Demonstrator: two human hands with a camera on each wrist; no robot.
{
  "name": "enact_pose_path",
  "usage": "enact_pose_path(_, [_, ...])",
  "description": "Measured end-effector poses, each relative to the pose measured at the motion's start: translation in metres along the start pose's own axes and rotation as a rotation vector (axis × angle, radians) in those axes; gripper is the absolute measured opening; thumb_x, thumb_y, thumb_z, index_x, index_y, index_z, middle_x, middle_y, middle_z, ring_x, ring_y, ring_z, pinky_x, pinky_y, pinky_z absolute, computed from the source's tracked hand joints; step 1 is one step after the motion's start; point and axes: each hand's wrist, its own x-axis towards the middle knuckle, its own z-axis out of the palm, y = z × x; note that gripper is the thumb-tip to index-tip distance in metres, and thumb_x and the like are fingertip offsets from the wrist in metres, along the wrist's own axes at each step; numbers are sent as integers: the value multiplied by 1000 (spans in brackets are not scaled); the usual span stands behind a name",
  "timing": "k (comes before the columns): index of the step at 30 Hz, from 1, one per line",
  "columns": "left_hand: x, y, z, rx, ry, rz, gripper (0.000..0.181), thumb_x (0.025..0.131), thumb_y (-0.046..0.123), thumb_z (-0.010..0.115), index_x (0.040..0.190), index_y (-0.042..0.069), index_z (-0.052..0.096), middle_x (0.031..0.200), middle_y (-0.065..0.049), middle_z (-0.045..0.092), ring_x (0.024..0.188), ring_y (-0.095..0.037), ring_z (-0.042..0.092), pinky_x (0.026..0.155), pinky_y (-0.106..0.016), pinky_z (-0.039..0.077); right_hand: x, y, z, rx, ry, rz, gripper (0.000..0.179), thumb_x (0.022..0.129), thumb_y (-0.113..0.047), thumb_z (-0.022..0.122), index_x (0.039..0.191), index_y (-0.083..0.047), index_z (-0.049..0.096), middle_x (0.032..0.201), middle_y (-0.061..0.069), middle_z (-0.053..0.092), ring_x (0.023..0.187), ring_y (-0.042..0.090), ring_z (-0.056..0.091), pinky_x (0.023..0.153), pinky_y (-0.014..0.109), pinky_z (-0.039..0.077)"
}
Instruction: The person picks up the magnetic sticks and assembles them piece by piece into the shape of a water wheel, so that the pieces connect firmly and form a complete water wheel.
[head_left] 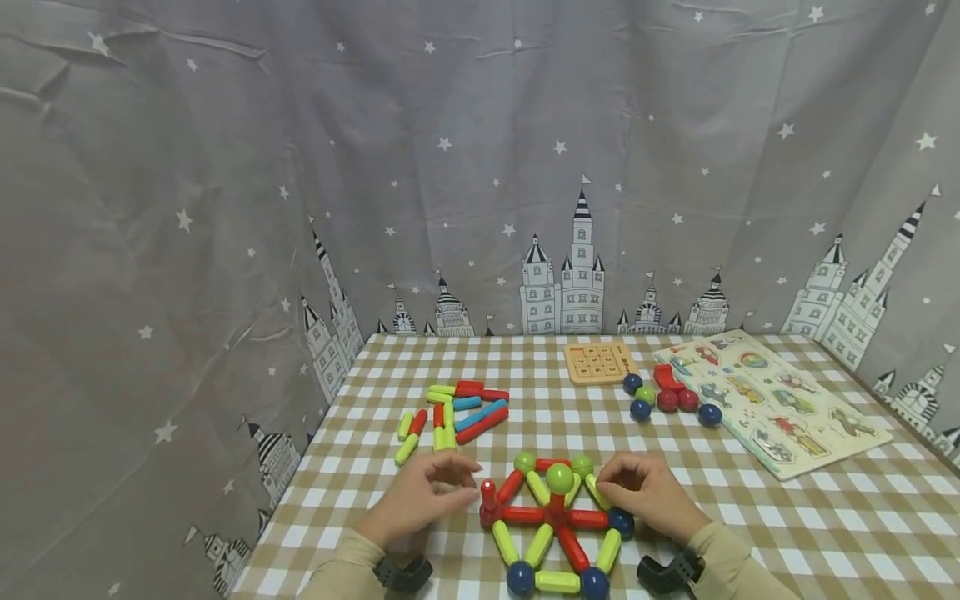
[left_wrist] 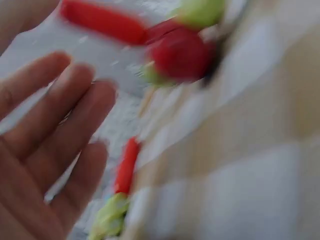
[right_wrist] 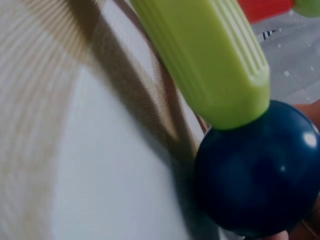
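Observation:
A flat wheel of magnetic rods and balls lies on the table. At its left corner a red rod (head_left: 488, 493) stands upright on a red ball (left_wrist: 182, 54). My left hand (head_left: 432, 492) is just left of that rod, its fingers loosely extended and apart from it. My right hand (head_left: 651, 493) pinches a yellow-green rod (head_left: 597, 492) at the wheel's right side, above a blue ball (head_left: 621, 522). In the right wrist view this blue ball hides most of the fingers. A green ball (head_left: 559, 478) tops the upright red rod at the centre.
Loose red, yellow-green and blue rods (head_left: 482, 425) lie at the back left. Several balls (head_left: 667, 400) and a red block (head_left: 667, 377) sit at the back right. Beyond them are a wooden number puzzle (head_left: 600, 363) and a picture puzzle board (head_left: 780, 400).

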Motion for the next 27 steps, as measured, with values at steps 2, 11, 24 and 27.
enact_pose_path(2, [3,-6,-13,105,178,-62,22,91,27,80,109,17,74,97,2,74,87,-14,69,80,-28,57,0,-1,0,-5,0,8,12,93,-17,76,98,-6,74,93,6,71,79,8,63,71,24,55])
enact_pose_path(11, [3,-31,-44,364,465,-408,45,82,17,87,118,0,66,104,-15,69,90,-25,64,75,-39,54,-1,-2,-1,-8,-16,16,12,91,-15,78,98,-7,73,92,7,71,76,9,63,67,25,55])
enact_pose_path(24, [3,-32,-42,414,609,-296,22,86,10,77,107,4,75,90,-9,73,81,-22,65,67,-30,50,-2,3,-21,-40,-250,-154,15,88,-13,81,103,-11,79,103,7,64,84,17,58,69,25,52])
enact_pose_path(27, [4,-27,-42,404,685,-237,21,86,9,78,106,6,77,92,-10,74,81,-23,67,69,-31,52,-3,3,-25,-19,-302,-139,13,89,-14,80,102,-11,80,104,7,64,88,15,58,72,26,52])
